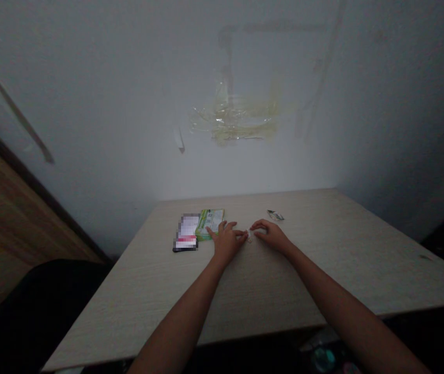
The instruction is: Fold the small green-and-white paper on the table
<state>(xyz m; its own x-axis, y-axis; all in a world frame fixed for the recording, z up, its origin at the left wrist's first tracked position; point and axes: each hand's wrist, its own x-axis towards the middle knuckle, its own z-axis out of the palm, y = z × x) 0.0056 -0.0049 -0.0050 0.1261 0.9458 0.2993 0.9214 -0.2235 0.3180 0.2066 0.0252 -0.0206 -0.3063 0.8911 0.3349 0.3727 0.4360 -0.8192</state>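
Note:
A small whitish, partly see-through piece (249, 236), too small to name, is between my two hands just above or on the tabletop. My left hand (226, 243) has its thumb and a finger pinched at the left side of this piece, while its other fingers spread toward a green and white box (211, 221). On the other side, my right hand (272, 236) curves in with its fingertips at the piece's upper right edge. A gap shows between its thumb and forefinger. Beyond my right hand lies a small dark and silvery packet (275, 215).
A phone (185, 234) with a blurred-out screen lies left of the box on the pale wooden table (159, 306). Behind the table rises a wall (136, 130) with clear tape (241, 122) stuck on it. A dark object (38, 306) stands at the left.

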